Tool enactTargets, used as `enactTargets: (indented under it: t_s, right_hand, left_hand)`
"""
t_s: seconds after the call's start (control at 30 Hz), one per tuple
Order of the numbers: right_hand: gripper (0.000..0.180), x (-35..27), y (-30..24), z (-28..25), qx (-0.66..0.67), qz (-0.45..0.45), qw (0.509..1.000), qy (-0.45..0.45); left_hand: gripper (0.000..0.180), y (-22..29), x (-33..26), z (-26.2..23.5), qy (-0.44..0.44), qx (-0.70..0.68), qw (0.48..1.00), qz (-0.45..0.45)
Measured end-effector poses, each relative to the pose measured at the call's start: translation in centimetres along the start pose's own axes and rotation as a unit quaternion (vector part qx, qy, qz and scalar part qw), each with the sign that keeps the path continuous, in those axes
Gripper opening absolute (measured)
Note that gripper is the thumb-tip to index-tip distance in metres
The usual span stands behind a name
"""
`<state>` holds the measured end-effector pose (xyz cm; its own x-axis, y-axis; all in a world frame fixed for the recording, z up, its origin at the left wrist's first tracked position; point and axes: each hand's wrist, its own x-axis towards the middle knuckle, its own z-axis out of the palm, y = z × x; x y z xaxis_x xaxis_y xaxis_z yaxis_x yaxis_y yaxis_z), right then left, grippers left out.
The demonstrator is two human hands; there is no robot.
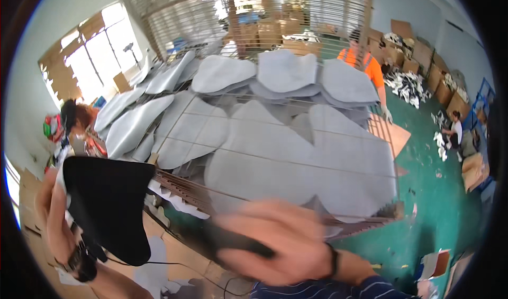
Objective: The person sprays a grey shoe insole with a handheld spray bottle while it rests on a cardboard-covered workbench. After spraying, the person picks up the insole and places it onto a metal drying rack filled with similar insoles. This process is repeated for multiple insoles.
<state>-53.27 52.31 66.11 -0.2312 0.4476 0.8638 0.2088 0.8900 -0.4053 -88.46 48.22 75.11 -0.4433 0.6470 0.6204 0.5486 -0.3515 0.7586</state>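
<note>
My left hand [52, 206] holds up a black, curved-edged flat piece [106, 209] by its left side, with part of the fingers hidden behind it. A dark watch shows on that wrist. My right hand [280, 241] is smeared by motion in front of the rack's near edge. Its fingers curl round a dark, elongated thing [233, 241], too blurred to tell its kind. Beyond both hands, grey flat cut pieces [254, 150] lie overlapping on a wire rack [196, 113].
A thin black cable [159, 263] runs below my hands. Standing wire racks [185, 23] rise behind. A person in orange [373, 71] stands at the far right, another person [79, 121] at the left. Boxes and scrap heaps [407, 90] line the green floor [423, 177].
</note>
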Motion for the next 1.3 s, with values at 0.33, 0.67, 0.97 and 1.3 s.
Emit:
enactTargets:
  t_s: [0.33,0.67,0.97,1.3]
  right_hand:
    - [0.058,12.8,0.6,0.9,0.126,0.147,0.976,0.096]
    - [0.04,6.5,5.1,-16.4,-0.007,0.393,0.919,0.019]
    - [0.026,-3.6,5.3,-22.7,0.025,0.496,0.86,0.118]
    - [0.031,-1.3,6.8,-30.4,0.272,0.344,0.887,0.141]
  left_hand:
    - [0.054,13.9,4.5,14.4,-0.334,0.029,0.942,-0.024]
    - [0.061,18.1,-2.8,32.7,-0.588,-0.015,0.808,0.038]
    - [0.071,14.7,-8.4,40.7,-0.724,-0.134,0.667,-0.113]
    - [0.056,11.5,-2.3,32.4,-0.617,-0.31,0.721,-0.062]
